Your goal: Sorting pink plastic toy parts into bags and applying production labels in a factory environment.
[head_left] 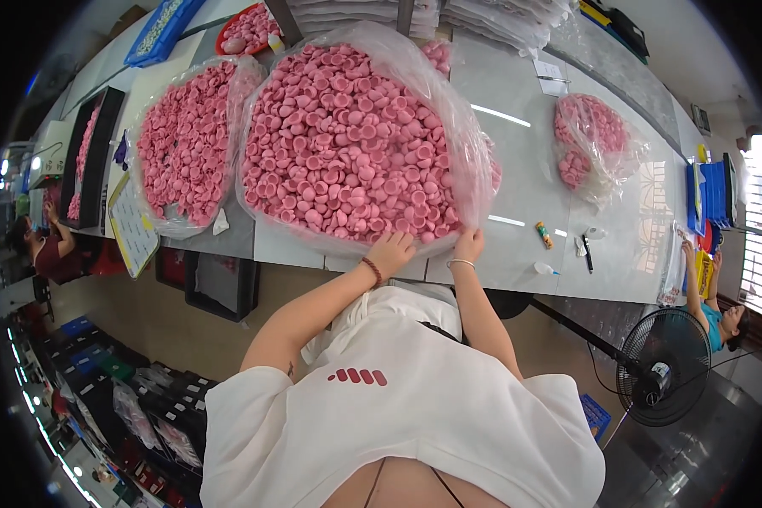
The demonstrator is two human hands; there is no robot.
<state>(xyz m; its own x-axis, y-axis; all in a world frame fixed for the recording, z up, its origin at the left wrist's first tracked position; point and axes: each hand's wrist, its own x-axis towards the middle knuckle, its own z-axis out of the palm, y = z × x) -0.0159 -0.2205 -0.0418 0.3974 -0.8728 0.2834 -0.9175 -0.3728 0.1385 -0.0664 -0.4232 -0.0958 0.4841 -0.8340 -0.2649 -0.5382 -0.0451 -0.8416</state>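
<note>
A large clear plastic bag (480, 182) lies wide open on the table, full of small pink cup-shaped pieces (347, 144). At its near edge, my left hand (390, 253) rests against the pieces with its fingers stretched out. My right hand (468, 246) is closed on the bag's plastic at the near right corner. Parts of the fingers on both hands are hidden.
Another bag of pink pieces (186, 144) stands to the left, a smaller bag (597, 140) to the right. A red basin (247, 32) is behind. A marker (588, 254) and small bottle (545, 269) lie at right. A black fan (665, 368) stands beside the table; two people work farther off.
</note>
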